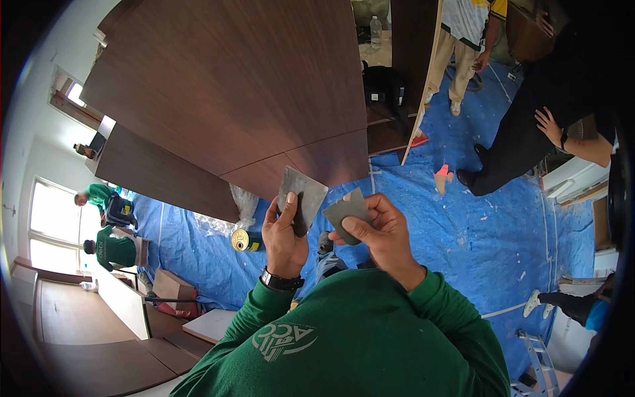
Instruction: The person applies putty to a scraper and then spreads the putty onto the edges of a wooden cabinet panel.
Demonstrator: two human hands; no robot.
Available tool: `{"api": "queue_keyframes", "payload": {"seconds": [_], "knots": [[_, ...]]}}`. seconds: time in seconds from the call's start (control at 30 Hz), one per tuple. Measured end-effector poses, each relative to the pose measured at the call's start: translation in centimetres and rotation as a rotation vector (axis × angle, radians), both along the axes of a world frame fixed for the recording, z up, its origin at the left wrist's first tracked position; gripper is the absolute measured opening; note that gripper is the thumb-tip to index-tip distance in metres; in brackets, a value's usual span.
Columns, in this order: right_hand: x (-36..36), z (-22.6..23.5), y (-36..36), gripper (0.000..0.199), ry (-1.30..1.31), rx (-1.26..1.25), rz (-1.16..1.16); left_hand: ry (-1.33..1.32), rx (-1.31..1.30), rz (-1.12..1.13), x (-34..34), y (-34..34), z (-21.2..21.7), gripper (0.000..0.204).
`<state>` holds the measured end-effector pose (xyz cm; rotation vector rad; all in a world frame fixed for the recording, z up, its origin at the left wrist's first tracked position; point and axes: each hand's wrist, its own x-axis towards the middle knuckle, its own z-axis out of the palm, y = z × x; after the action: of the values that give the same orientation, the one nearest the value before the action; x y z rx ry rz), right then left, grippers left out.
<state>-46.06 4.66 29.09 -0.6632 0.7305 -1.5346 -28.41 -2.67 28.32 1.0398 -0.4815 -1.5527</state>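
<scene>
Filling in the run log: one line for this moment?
left hand: holds grey scraper | right hand: holds small grey card | below: blue tarp

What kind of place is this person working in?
Probably a room being fitted out or renovated. A blue tarp covers the floor, large dark wood cabinet panels stand unfinished, and the left hand holds a putty scraper.
</scene>
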Motion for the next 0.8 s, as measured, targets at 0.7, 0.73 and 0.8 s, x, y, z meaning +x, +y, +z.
{"api": "queue_keyframes", "payload": {"seconds": [0.7, 0.73, 0.8], "knots": [[-0.6, -0.8, -1.9, 0.025, -0.335, 0.102, -0.002, 0.082, -0.064, -0.014, -1.5, 0.2, 0.0, 0.023], [-0.8, -0.9, -2.0, 0.025, -0.24, 0.081, -0.068, 0.083, -0.084, -0.013, -1.5, 0.2, -0.1, 0.024], [-1.3, -1.2, -2.1, 0.027, -0.049, 0.039, -0.197, 0.048, -0.134, 0.003, -1.7, 0.3, 0.2, 0.029]]}}
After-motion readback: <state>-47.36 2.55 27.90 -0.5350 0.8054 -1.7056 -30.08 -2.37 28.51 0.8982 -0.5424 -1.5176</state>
